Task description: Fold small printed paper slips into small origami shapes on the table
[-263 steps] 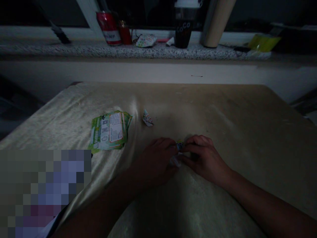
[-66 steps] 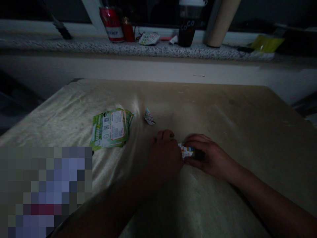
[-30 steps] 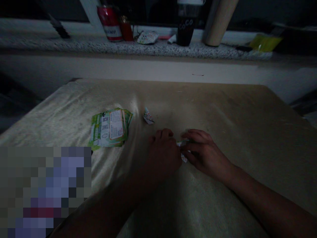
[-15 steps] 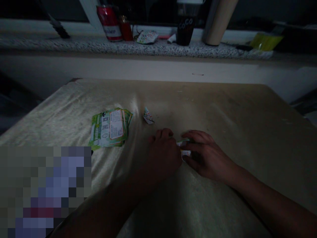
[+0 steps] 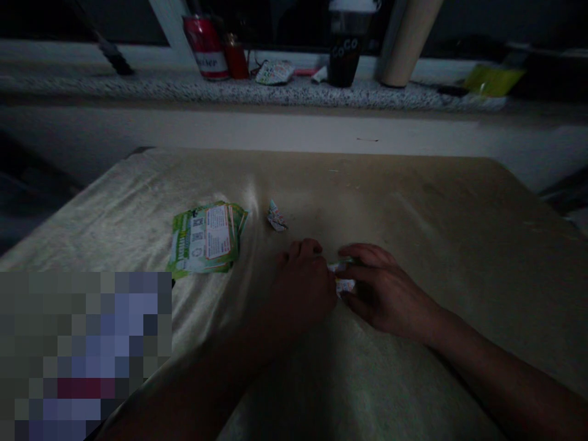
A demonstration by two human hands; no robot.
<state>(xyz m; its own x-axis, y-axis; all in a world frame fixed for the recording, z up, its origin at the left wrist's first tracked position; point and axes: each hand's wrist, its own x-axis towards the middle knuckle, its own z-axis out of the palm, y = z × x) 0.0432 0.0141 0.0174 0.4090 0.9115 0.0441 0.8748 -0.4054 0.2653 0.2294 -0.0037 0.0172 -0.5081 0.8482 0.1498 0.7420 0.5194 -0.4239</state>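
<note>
A small piece of folded printed paper lies on the cloth-covered table, mostly hidden between my two hands. My left hand is curled, its knuckles up, and presses at the paper's left edge. From the right, the bent fingers of my right hand grip the same paper, thumb toward me. Just beyond my left hand sits a small folded paper piece with a pointed top. Farther left is a stack of green printed sheets with text panels and code squares.
The windowsill behind the table holds a red can, a red bottle, a crumpled printed paper, a dark CoCo cup, a tan cylinder and a yellow packet. The lower left is pixelated.
Both hands stay in nearly the same place on the paper. The whole view has shifted very slightly; nothing else has visibly moved.
</note>
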